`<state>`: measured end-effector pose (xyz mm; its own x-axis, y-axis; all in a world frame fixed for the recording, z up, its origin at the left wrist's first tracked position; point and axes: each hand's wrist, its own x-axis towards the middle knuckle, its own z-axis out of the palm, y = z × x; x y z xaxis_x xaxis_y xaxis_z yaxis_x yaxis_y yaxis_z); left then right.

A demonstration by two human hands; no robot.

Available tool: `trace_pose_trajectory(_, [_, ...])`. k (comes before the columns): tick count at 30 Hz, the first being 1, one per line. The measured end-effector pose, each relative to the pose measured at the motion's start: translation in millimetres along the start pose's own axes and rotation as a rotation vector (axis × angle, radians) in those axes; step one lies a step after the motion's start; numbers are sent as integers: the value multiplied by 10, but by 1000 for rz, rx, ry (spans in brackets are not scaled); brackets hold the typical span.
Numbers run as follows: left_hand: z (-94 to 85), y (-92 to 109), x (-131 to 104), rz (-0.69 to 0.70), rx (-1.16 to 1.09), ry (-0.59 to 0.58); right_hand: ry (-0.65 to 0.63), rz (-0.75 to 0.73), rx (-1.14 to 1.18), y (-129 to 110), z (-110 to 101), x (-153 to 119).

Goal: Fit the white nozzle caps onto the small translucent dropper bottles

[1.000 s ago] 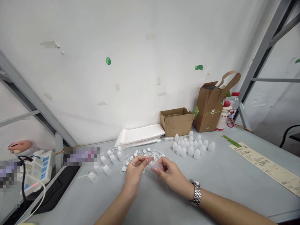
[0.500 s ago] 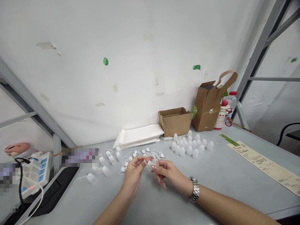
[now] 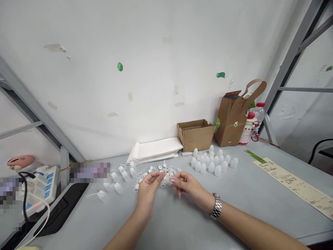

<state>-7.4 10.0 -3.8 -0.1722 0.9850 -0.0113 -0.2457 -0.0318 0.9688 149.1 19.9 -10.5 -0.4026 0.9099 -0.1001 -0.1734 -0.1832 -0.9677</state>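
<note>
My left hand (image 3: 148, 189) is closed, its thumb and fingertips pinching a small white plastic cap with a strap. My right hand (image 3: 189, 187) is closed on a small translucent plastic bottle (image 3: 168, 181), which is mostly hidden by the fingers and meets the cap. Behind my hands lies a pile of loose white strapped caps (image 3: 149, 170). To the left, several bottles with caps fitted (image 3: 118, 188) lie or stand on the table. Beyond my right hand stands a cluster of uncapped translucent bottles (image 3: 210, 167).
Against the wall are a stack of white sheets (image 3: 156, 150), an open cardboard box (image 3: 197, 138) and a brown paper bag (image 3: 230, 125). A printed paper strip (image 3: 291, 180) lies at right. A power strip (image 3: 43, 191) and a black mat (image 3: 63, 208) are at left.
The bottle and cap between my hands have turned from lying sideways to more upright. My right fingers have shifted slightly, and the view has moved a little.
</note>
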Motion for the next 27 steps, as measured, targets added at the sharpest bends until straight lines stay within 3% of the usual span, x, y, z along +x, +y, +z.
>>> trace_pose_trajectory(8, [21,4,-29,13,2,-19,-104,69,2,61,12,5])
trace_pose_trajectory(20, [-2,-85,8,-37,-1,-17,49,-46,-79,56,27,13])
trace_pose_trajectory(27, [31,28,-33,-17,85,28,47,-87,-137,89,35,6])
